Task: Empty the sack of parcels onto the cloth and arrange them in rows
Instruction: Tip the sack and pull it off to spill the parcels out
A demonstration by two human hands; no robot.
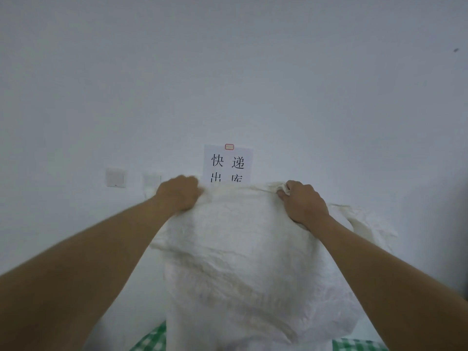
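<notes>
A large white woven sack (243,262), coarse and crinkled with a faint sheen, stands bulging in the middle of the view, held up by its top edge. The left hand (181,195) grips the top left corner, fingers curled into the bunched fabric; the right hand (302,201) grips the top right corner the same way, a fold of weave pinched between thumb and fingers. The sack's bottom reaches a green-and-white checked cloth (152,338), which shows at the lower edge on both sides of it. No parcels show. Behind, a white paper sign (228,163) with black Chinese characters hangs on the pale wall (228,72), beside square wall switches (115,177).
</notes>
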